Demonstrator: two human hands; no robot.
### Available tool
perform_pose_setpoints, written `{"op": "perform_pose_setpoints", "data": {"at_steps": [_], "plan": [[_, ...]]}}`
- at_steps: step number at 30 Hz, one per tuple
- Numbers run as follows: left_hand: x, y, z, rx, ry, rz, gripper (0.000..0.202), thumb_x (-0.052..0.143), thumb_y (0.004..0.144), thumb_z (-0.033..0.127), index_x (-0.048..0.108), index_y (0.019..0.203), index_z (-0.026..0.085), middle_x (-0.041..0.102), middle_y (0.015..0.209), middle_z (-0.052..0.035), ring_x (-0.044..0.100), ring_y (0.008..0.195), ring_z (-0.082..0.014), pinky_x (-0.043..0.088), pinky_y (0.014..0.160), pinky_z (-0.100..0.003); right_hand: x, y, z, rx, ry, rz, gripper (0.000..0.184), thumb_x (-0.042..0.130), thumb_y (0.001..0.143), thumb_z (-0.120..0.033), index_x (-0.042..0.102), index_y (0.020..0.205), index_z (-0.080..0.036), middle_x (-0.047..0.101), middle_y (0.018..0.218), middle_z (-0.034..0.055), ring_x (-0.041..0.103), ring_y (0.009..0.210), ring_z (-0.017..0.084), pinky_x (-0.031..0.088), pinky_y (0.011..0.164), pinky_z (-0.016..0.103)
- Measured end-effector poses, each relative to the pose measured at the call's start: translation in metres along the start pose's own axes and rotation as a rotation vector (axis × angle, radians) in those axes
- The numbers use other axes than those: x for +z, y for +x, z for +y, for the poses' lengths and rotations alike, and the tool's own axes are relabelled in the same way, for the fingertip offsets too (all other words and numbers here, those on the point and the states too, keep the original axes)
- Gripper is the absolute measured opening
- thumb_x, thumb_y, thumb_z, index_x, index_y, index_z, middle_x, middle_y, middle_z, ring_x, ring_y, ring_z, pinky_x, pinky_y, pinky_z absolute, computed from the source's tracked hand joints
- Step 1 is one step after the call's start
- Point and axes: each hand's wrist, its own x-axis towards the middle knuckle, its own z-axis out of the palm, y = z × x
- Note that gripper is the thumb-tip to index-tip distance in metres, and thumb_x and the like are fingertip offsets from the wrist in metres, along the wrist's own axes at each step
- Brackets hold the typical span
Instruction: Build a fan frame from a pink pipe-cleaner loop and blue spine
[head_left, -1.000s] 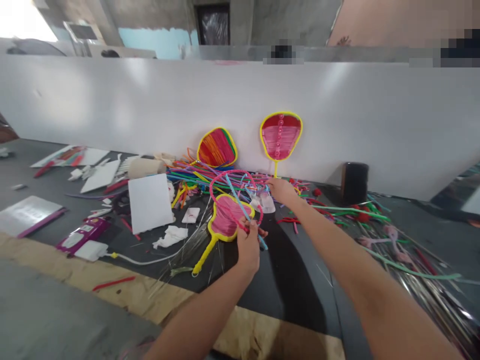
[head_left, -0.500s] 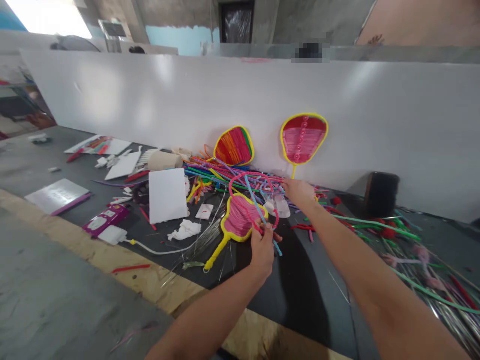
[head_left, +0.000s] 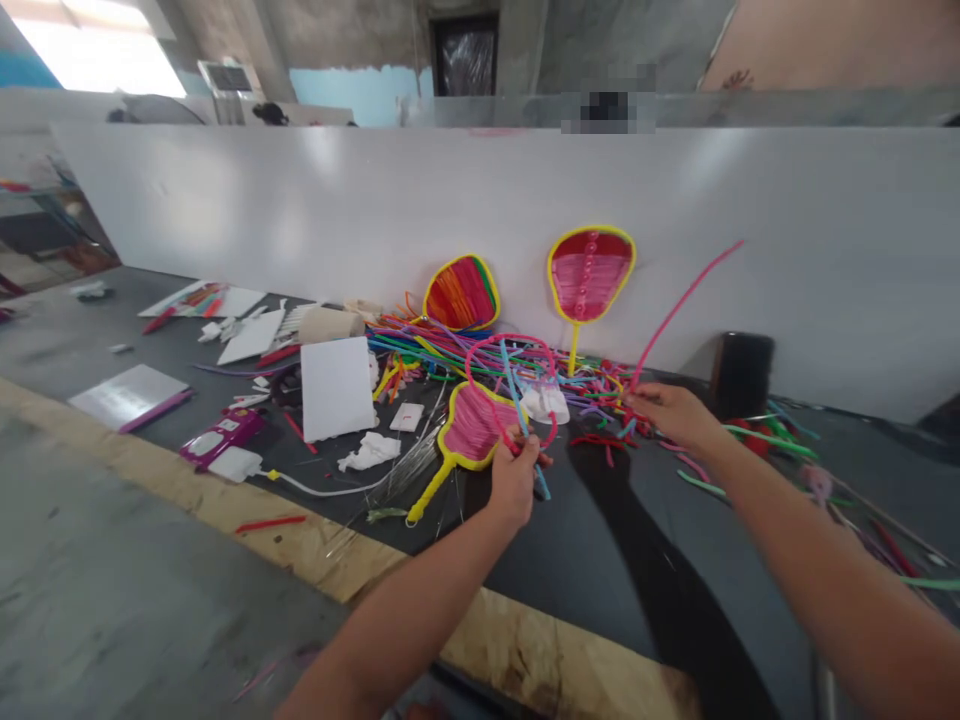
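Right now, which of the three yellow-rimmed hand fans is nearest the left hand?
The plain pink-faced fan lying on the table, right beside the left hand; the orange-striped fan and the red-and-pink fan are farther back, near the white panel.

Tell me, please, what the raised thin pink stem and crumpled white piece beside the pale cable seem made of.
Thin pink stem: probably chenille over wire, matte; it holds an arc above the right hand.
Crumpled white piece: likely tissue or thin paper, matte, judging by creases.
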Motion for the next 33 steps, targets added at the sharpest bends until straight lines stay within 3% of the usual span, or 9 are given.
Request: {"op": "perform_pose_setpoints", "data": {"at_steps": [3, 6, 9, 11, 14, 19, 25, 29, 33], "plan": [[0.000, 0.000, 0.006, -0.037, -0.022, -0.057, 0.036, 0.077, 0.062, 0.028, 0.050, 0.083, 0.018, 0.051, 0.060, 0.0092, 0.053, 0.050, -0.0045, 0.049, 0.059, -0.020, -0.009, -0.026, 0.007, 0.017, 0.200, 0.086, 0.031, 0.068, 0.067, -0.048, 0.067, 0.075, -0.018, 0.046, 0.045, -0.0063, 0.037, 0.040, 0.008, 0.027, 0.039, 0.021], [0.002, -0.004, 0.012, -0.101, -0.027, -0.134, 0.037, 0.080, 0.059, 0.024, 0.051, 0.082, 0.018, 0.051, 0.058, 0.0093, 0.053, 0.050, -0.0048, 0.051, 0.060, -0.020, -0.009, -0.056, 0.010, 0.021, 0.393, 0.132, 0.040, 0.071, 0.061, -0.057, 0.063, 0.073, -0.019, 0.058, 0.060, -0.0009, 0.044, 0.047, 0.009, 0.031, 0.042, 0.021], [0.006, -0.012, 0.016, -0.188, 0.001, -0.231, 0.038, 0.081, 0.058, 0.023, 0.054, 0.083, 0.016, 0.055, 0.060, 0.0067, 0.054, 0.051, -0.0061, 0.052, 0.060, -0.022, 0.002, -0.089, 0.013, 0.046, 0.547, 0.128, 0.040, 0.076, 0.058, -0.054, 0.064, 0.072, -0.019, 0.065, 0.069, 0.0029, 0.049, 0.052, 0.010, 0.036, 0.044, 0.022], [0.010, -0.020, 0.017, -0.252, 0.030, -0.301, 0.039, 0.082, 0.058, 0.021, 0.055, 0.086, 0.016, 0.059, 0.066, 0.0044, 0.055, 0.052, -0.0066, 0.054, 0.061, -0.025, 0.013, -0.108, 0.017, 0.108, 0.795, 0.079, 0.033, 0.082, 0.056, -0.044, 0.066, 0.072, -0.020, 0.066, 0.068, 0.0028, 0.050, 0.052, 0.010, 0.035, 0.044, 0.022], [0.012, -0.030, 0.017, -0.354, 0.092, -0.412, 0.041, 0.082, 0.060, 0.019, 0.056, 0.092, 0.017, 0.063, 0.079, 0.0020, 0.058, 0.057, -0.0065, 0.055, 0.064, -0.026, 0.029, -0.126, 0.024, 0.137, 0.968, 0.050, 0.024, 0.083, 0.059, -0.036, 0.070, 0.072, -0.021, 0.067, 0.070, 0.0019, 0.054, 0.060, 0.011, 0.038, 0.048, 0.021], [0.009, -0.033, 0.011, -0.446, 0.203, -0.574, 0.053, 0.082, 0.060, 0.014, 0.055, 0.106, 0.021, 0.064, 0.095, -0.0017, 0.065, 0.068, -0.0105, 0.056, 0.072, -0.029, 0.039, -0.133, 0.036, 0.178, 1.119, 0.034, 0.021, 0.084, 0.060, -0.034, 0.071, 0.073, -0.024, 0.071, 0.098, 0.0022, 0.060, 0.076, 0.014, 0.043, 0.057, 0.023], [0.006, -0.032, 0.005, -0.506, 0.297, -0.626, 0.055, 0.080, 0.063, 0.015, 0.054, 0.111, 0.023, 0.062, 0.100, -0.0038, 0.066, 0.068, -0.0119, 0.055, 0.073, -0.031, 0.038, -0.129, 0.044, 0.201, 1.088, -0.013, 0.021, 0.081, 0.063, -0.035, 0.070, 0.075, -0.022, 0.067, 0.077, 0.0009, 0.056, 0.066, 0.012, 0.041, 0.055, 0.023], [0.006, -0.033, 0.008, -0.518, 0.304, -0.635, 0.055, 0.078, 0.066, 0.016, 0.054, 0.114, 0.025, 0.061, 0.101, -0.0039, 0.066, 0.068, -0.0122, 0.055, 0.073, -0.031, 0.037, -0.125, 0.050, 0.200, 1.119, 0.074, 0.021, 0.078, 0.066, -0.038, 0.066, 0.075, -0.022, 0.067, 0.079, 0.0012, 0.059, 0.073, 0.014, 0.045, 0.062, 0.025], [0.008, -0.034, 0.010, -0.520, 0.301, -0.613, 0.054, 0.077, 0.067, 0.015, 0.054, 0.115, 0.026, 0.060, 0.099, -0.0034, 0.066, 0.068, -0.0121, 0.056, 0.072, -0.033, 0.036, -0.124, 0.051, 0.207, 1.140, 0.152, 0.022, 0.074, 0.069, -0.037, 0.063, 0.084, -0.025, 0.061, 0.066, -0.0029, 0.060, 0.070, 0.015, 0.047, 0.069, 0.030]]}}
